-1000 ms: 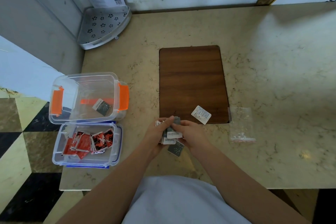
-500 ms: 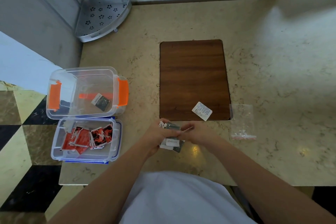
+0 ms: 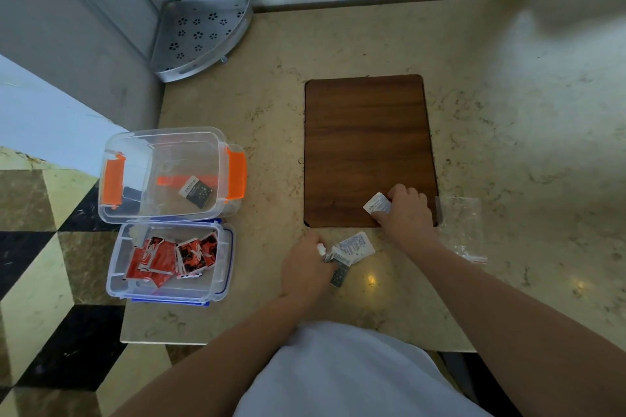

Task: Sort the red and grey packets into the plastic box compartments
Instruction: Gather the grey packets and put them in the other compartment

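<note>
While curled fingers half-hide both, left hand (image 3: 306, 269) grips several grey packets (image 3: 345, 256); right hand (image 3: 404, 210) pinches 1 white-backed packet (image 3: 376, 204).

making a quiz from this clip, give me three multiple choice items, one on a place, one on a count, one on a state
1. Where is the clear plastic box with orange latches?
A. beyond the box of red packets
B. on the brown wooden board
C. right of the board

2. How many grey packets lie in it?
A. none
B. one
C. four

3. What is the right hand doing?
A. resting flat
B. pinching a white-backed packet
C. holding the empty clear bag

Key: 1 A, it sits past the blue-trimmed box of red packets. 2 B, a single grey packet. 3 B, its grip is on the white-backed packet on the brown wooden board.
</note>
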